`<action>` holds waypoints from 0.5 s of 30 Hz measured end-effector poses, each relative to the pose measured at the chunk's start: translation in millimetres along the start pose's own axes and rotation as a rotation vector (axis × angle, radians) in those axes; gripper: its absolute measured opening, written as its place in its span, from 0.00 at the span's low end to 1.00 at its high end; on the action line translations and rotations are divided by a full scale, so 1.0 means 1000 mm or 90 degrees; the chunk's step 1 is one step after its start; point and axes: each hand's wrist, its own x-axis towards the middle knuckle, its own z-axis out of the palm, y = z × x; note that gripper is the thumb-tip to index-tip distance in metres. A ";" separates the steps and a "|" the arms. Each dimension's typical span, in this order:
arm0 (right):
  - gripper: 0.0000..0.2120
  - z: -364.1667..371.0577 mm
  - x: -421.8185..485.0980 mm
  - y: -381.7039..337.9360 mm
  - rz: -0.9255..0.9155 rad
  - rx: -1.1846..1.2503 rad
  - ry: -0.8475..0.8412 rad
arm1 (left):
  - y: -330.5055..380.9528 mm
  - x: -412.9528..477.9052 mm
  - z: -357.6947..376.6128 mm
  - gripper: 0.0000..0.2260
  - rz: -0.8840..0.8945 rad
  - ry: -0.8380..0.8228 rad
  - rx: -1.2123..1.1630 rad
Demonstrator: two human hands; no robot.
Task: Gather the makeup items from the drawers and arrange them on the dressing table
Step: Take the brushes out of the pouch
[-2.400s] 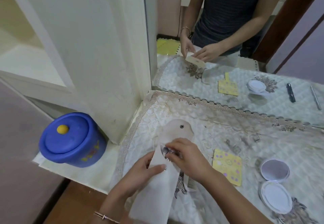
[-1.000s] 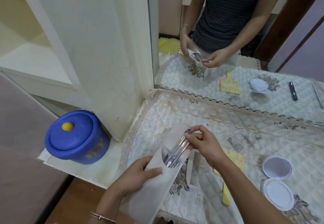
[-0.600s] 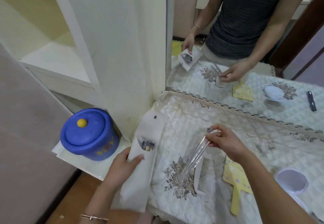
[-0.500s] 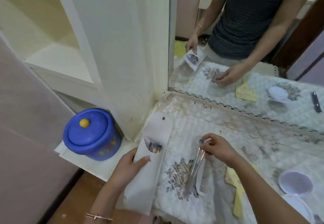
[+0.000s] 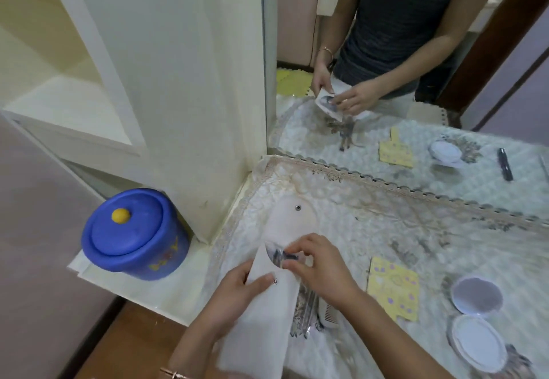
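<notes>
Left hand (image 5: pixel 237 289) clamped on the white pouch (image 5: pixel 267 313), thumb pressed near its snap. Right hand (image 5: pixel 320 265) at the pouch mouth, fingertips pinched on small dark items inside; which one, too blurred to tell. Best done by keeping the mouth spread, lifting one piece straight out, then laying it flat on the quilted cover (image 5: pixel 386 230). Under the right wrist: clear-wrapped tools (image 5: pixel 307 309) beside a comb (image 5: pixel 328 314). Farther right: yellow card (image 5: pixel 392 286), open compact (image 5: pixel 476 294).
</notes>
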 end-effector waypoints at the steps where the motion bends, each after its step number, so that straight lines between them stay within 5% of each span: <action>1: 0.04 0.000 -0.002 0.001 -0.003 -0.001 -0.005 | 0.000 0.000 0.001 0.03 -0.003 0.002 -0.001; 7: 0.10 -0.001 -0.010 0.010 0.092 0.064 0.016 | 0.003 -0.001 0.007 0.04 -0.004 -0.042 0.043; 15: 0.10 -0.002 -0.009 0.010 0.075 0.061 -0.062 | 0.002 -0.007 0.009 0.05 -0.022 -0.055 -0.008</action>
